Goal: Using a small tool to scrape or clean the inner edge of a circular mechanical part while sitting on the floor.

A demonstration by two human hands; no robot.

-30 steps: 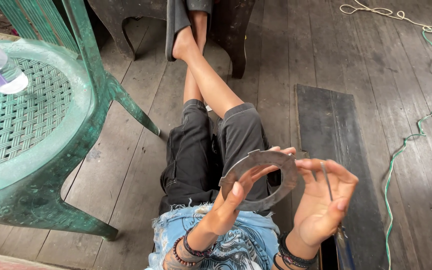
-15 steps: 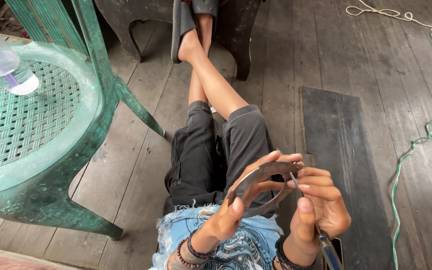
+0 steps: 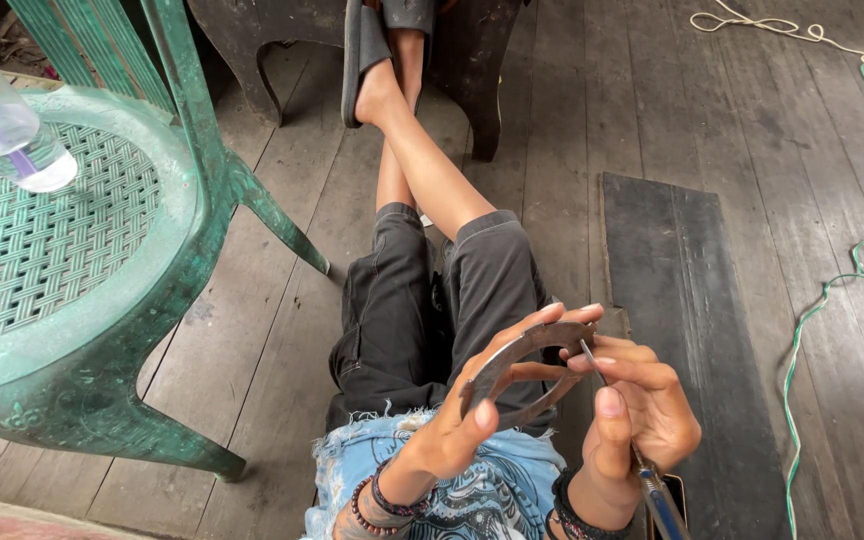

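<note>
My left hand (image 3: 472, 420) grips a flat grey ring-shaped piece (image 3: 517, 352), thumb on its near edge and fingers curled through the far side, above my lap. My right hand (image 3: 642, 405) holds a thin metal-tipped tool (image 3: 652, 485) with a blue handle; its pointed tip touches the ring's right side near my left fingertips. Both wrists wear beaded bracelets. My legs in dark shorts stretch forward, crossed at the ankles.
A green plastic chair (image 3: 102, 300) stands at the left, with a clear plastic cup and straw (image 3: 2, 115) on its seat. A dark board (image 3: 692, 300) lies on the wooden floor at the right. Green and white cords (image 3: 832, 290) trail along the right edge.
My right hand went from open beside the ring to closed around the tool, its tip now at the ring. The ring tilted flatter and both hands drew closer together.
</note>
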